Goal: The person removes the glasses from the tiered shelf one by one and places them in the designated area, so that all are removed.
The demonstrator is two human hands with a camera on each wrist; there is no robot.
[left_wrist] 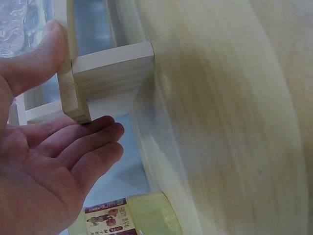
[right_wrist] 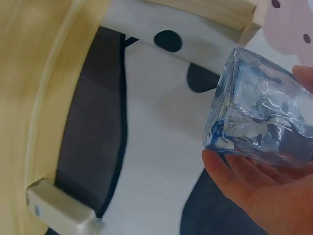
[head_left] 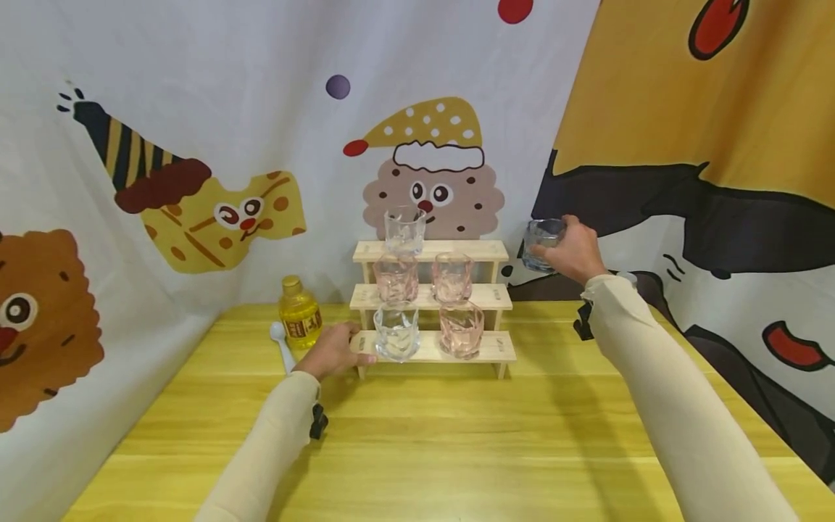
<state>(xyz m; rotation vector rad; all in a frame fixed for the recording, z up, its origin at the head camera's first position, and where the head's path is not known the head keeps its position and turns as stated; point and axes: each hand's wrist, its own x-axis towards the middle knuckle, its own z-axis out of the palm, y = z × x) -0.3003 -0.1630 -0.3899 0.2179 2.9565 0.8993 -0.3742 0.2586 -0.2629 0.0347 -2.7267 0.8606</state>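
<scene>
My right hand [head_left: 577,250] holds a bluish faceted glass [head_left: 541,245] in the air, right of the top step of a three-step wooden stand [head_left: 479,251]. In the right wrist view, fingers lie along one side of the glass [right_wrist: 264,115], the thumb opposite. My left hand [head_left: 333,351] grips the left end of the lowest step, thumb on the board [left_wrist: 68,88] and fingers by its end. On the stand are a clear glass [head_left: 404,232] on top, two pinkish glasses [head_left: 451,279] in the middle, and a clear glass [head_left: 396,333] beside a pinkish one [head_left: 461,332] at the bottom.
Left of the stand, a yellow oil bottle [head_left: 301,315] stands near a pale spoon [head_left: 283,344]. A printed cartoon curtain [head_left: 261,94] hangs behind the wood-grain table [head_left: 417,449]. A small whitish block [right_wrist: 61,208] shows in the right wrist view.
</scene>
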